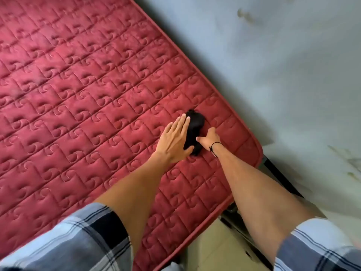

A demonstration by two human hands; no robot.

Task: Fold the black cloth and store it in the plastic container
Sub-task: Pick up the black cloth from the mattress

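Note:
The black cloth lies bunched into a small narrow bundle on the red quilted mattress, near its right corner. My left hand lies flat with straight fingers, pressing on the cloth's left side. My right hand is curled at the cloth's right edge, thumb touching the fabric; a thin black cord circles that wrist. No plastic container is in view.
The mattress edge runs diagonally along a pale blue stained wall. A dark bed frame shows below the corner, with beige floor tiles beneath. Plaid sleeves cover my upper arms.

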